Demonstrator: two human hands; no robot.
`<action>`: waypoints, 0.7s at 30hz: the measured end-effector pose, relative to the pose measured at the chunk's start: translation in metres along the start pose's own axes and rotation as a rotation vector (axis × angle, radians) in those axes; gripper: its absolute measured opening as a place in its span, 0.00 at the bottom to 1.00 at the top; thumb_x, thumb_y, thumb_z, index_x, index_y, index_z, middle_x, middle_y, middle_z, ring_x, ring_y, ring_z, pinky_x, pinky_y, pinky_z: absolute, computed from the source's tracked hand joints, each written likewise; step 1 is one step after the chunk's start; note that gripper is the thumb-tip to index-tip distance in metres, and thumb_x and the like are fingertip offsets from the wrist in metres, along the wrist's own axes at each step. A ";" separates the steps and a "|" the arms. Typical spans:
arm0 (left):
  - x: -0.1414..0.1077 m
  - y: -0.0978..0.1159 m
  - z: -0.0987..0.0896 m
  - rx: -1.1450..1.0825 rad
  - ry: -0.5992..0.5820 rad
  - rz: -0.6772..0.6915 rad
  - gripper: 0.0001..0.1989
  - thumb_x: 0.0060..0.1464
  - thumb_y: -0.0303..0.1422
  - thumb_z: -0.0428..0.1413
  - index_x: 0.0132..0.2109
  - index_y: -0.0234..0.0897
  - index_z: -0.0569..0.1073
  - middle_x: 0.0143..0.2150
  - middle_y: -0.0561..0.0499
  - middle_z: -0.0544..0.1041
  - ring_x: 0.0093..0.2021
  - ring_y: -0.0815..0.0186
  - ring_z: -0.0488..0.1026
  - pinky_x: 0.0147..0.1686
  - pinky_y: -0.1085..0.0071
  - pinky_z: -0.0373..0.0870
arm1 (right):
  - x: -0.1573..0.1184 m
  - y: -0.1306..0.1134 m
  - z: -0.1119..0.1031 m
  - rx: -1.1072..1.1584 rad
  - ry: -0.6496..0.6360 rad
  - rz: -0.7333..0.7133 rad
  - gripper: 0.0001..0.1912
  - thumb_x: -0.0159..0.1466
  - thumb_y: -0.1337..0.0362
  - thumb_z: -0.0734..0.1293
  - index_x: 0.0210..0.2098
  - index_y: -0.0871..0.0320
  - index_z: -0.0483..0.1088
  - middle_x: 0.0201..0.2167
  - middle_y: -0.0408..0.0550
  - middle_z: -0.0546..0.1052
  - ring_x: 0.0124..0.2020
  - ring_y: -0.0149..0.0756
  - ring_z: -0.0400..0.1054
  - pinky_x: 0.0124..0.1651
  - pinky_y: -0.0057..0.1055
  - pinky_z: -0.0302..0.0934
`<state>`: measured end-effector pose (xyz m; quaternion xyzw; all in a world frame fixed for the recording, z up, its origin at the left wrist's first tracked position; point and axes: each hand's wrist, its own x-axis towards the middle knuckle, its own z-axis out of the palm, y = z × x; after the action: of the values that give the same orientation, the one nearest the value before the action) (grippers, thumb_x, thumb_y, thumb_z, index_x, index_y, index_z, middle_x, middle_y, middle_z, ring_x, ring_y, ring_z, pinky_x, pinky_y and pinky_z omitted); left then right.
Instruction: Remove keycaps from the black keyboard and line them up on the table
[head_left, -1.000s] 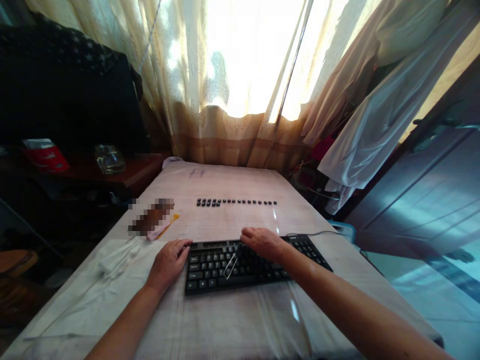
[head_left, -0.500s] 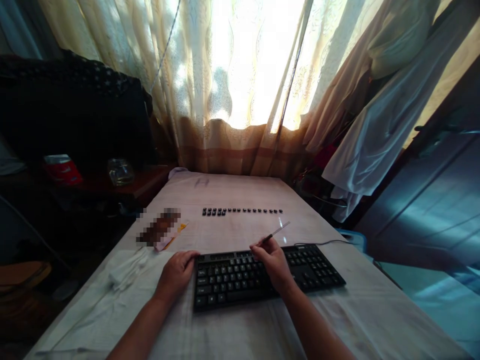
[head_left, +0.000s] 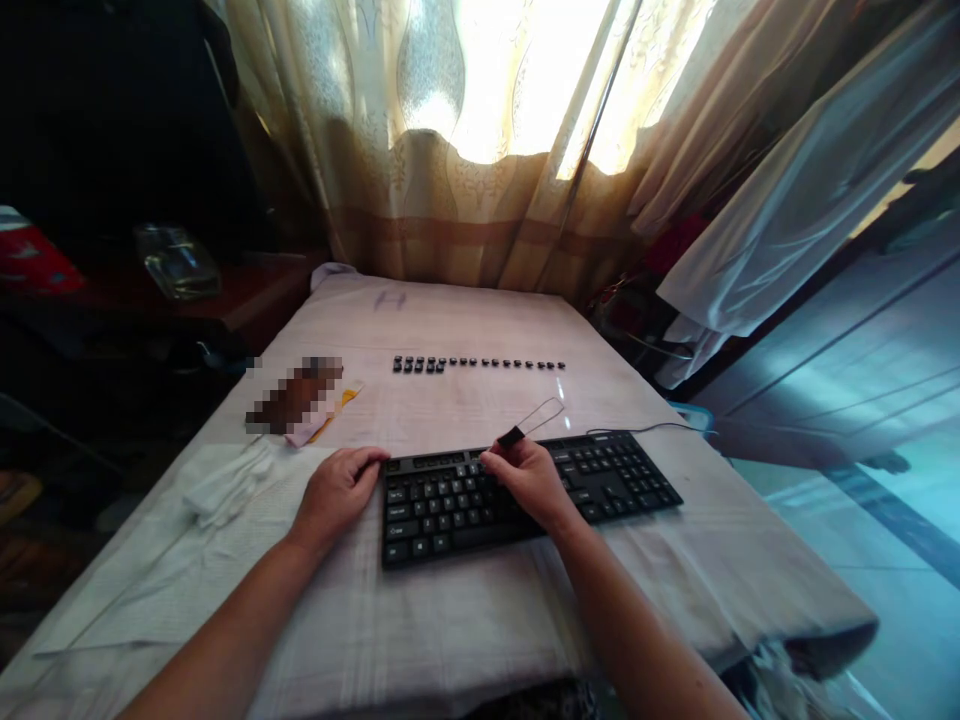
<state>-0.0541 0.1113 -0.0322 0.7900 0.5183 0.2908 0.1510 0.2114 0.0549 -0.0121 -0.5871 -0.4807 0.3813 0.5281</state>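
A black keyboard lies on the cloth-covered table, with some top-row keys off. My left hand rests at its upper left corner, the thumb and fingers closed on the edge. Above the middle of the keyboard, my right hand grips a wire tool with a dark handle; its wire loop points up and away to the right. Several small black keycaps sit in a line beyond the keyboard, with a shorter second row at the left end.
A white cloth lies at the left, near a blurred item and a yellow-edged packet. On a dark side table stands a glass jar. The keyboard's cable runs off right. Curtains hang behind the table.
The view has tilted down, so everything sits higher. In my right hand the tool has turned, showing its wire loop broadside. My left hand stays at the keyboard's corner.
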 end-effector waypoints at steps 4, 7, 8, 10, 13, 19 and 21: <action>0.005 -0.001 -0.005 -0.021 -0.034 0.009 0.14 0.53 0.37 0.49 0.37 0.42 0.79 0.37 0.50 0.82 0.40 0.59 0.78 0.44 0.66 0.73 | 0.002 -0.002 0.000 0.101 -0.039 0.060 0.22 0.47 0.51 0.74 0.35 0.58 0.69 0.24 0.41 0.73 0.26 0.32 0.68 0.26 0.26 0.61; 0.015 0.000 -0.008 -0.046 -0.077 0.002 0.14 0.53 0.37 0.48 0.38 0.42 0.78 0.37 0.51 0.82 0.39 0.60 0.78 0.44 0.66 0.73 | 0.006 -0.006 -0.004 0.114 -0.070 0.117 0.21 0.49 0.48 0.73 0.33 0.58 0.71 0.26 0.44 0.75 0.27 0.33 0.70 0.28 0.28 0.64; 0.020 0.001 -0.009 -0.059 -0.087 -0.005 0.14 0.53 0.37 0.48 0.38 0.41 0.78 0.37 0.51 0.83 0.39 0.60 0.79 0.44 0.66 0.73 | 0.008 -0.007 -0.006 0.111 -0.079 0.126 0.21 0.50 0.47 0.73 0.32 0.59 0.71 0.27 0.45 0.76 0.28 0.33 0.70 0.29 0.29 0.65; 0.030 0.004 -0.007 -0.086 -0.095 -0.012 0.15 0.53 0.36 0.47 0.39 0.41 0.78 0.37 0.51 0.83 0.39 0.60 0.79 0.43 0.66 0.74 | 0.013 -0.010 -0.010 0.102 -0.111 0.142 0.20 0.50 0.48 0.73 0.31 0.59 0.72 0.26 0.45 0.75 0.28 0.32 0.70 0.31 0.29 0.65; 0.044 0.008 0.001 -0.129 -0.087 -0.001 0.15 0.54 0.36 0.47 0.40 0.40 0.78 0.38 0.51 0.83 0.40 0.61 0.79 0.43 0.67 0.74 | 0.025 -0.013 -0.015 0.095 -0.212 0.177 0.19 0.49 0.52 0.74 0.33 0.58 0.72 0.24 0.41 0.74 0.25 0.30 0.68 0.28 0.27 0.63; 0.048 0.005 0.018 -0.189 -0.023 -0.028 0.14 0.55 0.36 0.48 0.40 0.39 0.78 0.38 0.51 0.83 0.39 0.62 0.79 0.45 0.67 0.74 | 0.051 -0.015 -0.015 0.074 -0.472 0.182 0.13 0.51 0.58 0.74 0.29 0.59 0.69 0.25 0.41 0.75 0.25 0.27 0.67 0.30 0.26 0.61; 0.045 0.002 0.018 -0.201 -0.029 -0.029 0.14 0.56 0.36 0.48 0.41 0.39 0.78 0.38 0.50 0.83 0.40 0.62 0.79 0.45 0.67 0.74 | 0.056 -0.014 -0.014 0.040 -0.542 0.167 0.11 0.53 0.59 0.72 0.30 0.59 0.70 0.26 0.42 0.76 0.26 0.28 0.68 0.32 0.27 0.61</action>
<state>-0.0280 0.1520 -0.0318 0.7673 0.4956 0.3278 0.2412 0.2360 0.1050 0.0067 -0.4905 -0.5467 0.5761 0.3587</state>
